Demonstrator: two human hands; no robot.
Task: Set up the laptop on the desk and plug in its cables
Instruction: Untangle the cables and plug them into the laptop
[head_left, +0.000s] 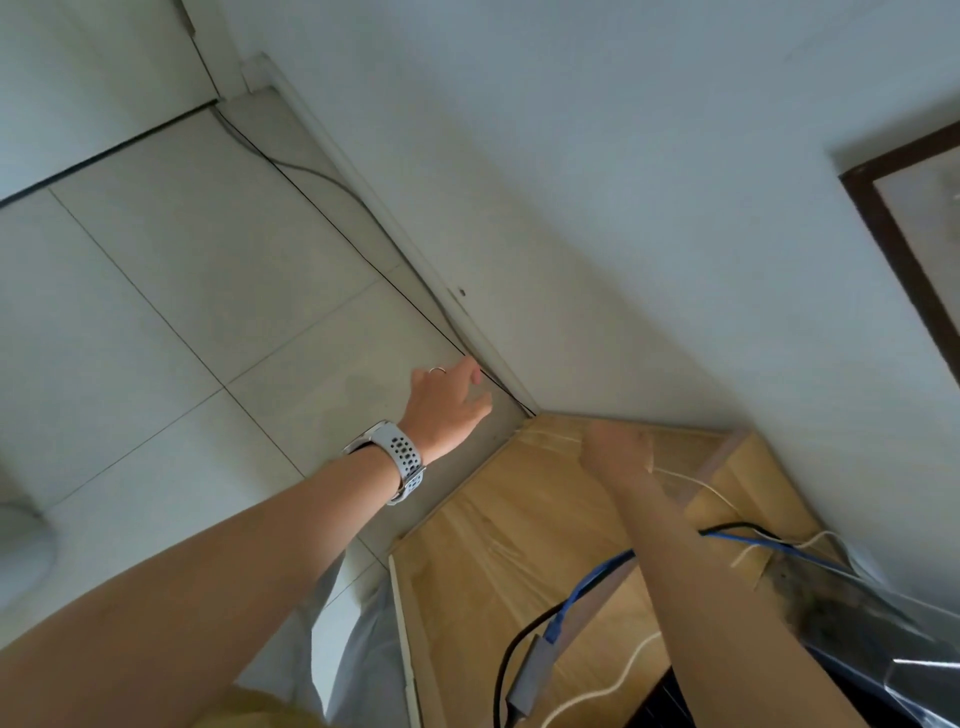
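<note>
Your left hand (445, 402) reaches past the far left corner of the wooden desk (524, 519), out over the tiled floor (171, 291). Its fingers are loosely extended and hold nothing; the fingertips sit close to a thin black cable (332, 223) that runs along the foot of the wall (597, 208), though you cannot tell whether they touch it. A ring shows on one finger, and a grey perforated watch strap (400, 460) wraps the wrist.

Your right hand (618, 449) is blurred over the far part of the desk, next to a white cable (691, 483) that trails off to the right; the fingers look curled, but you cannot tell whether they hold that cable or nothing at all.

Nearer to you on the desk lie a blue cable (587, 582), a black cable (506, 665) and a grey adapter (530, 675), with another white cable (618, 680) winding along the near edge. The blue one passes under your right forearm and carries on to the right. At the near right sits something dark under clear plastic (857, 623); whether this is the laptop, you cannot tell. A dark brown frame (893, 249) shows on the wall at the far right.
</note>
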